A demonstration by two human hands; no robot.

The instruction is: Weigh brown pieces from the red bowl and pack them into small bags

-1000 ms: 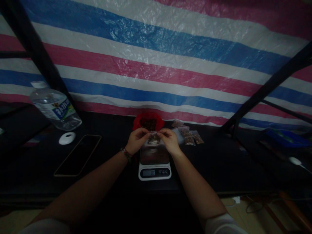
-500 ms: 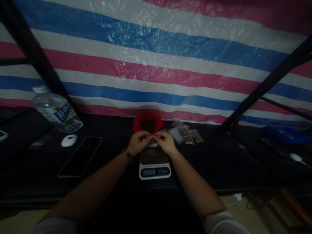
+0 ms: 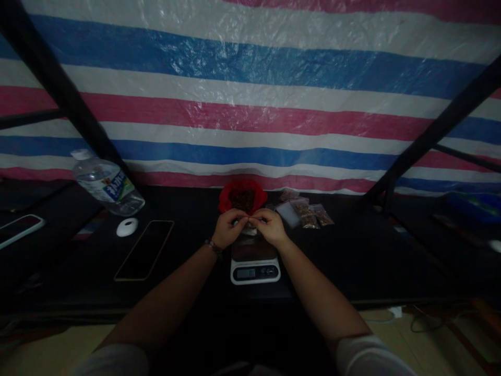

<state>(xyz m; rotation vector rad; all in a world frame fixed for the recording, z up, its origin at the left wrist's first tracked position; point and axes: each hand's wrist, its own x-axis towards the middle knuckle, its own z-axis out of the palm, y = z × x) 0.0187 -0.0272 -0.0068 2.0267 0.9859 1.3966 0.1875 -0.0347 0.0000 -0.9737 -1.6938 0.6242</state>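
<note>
Between my two hands is a small clear plastic bag point(image 3: 249, 230) with brownish contents, pinched along its top edge. The fingers of my left hand point(image 3: 230, 228) are closed on its left side, and a beaded bracelet circles that wrist. On the other side, my right hand point(image 3: 269, 225) pinches the same bag, its thumb near the left thumb. Beneath them sits a white kitchen scale point(image 3: 255, 272) with a dark plate and a lit display too dim to read surely. Just beyond the fingers stands a red bowl point(image 3: 260, 196) holding small brown pieces.
Several filled small bags point(image 3: 307, 215) lie right of the bowl. At left are a phone point(image 3: 144, 250), a white rounded device point(image 3: 127, 226), a clear plastic bottle point(image 3: 111, 183) and another phone point(image 3: 19, 230). Black metal posts point(image 3: 74, 104) flank a striped plastic sheet point(image 3: 254, 120) behind.
The camera view has turned slightly left, so everything sits further right. Both hands stay pinched on the bag above the scale, with little movement of their own.
</note>
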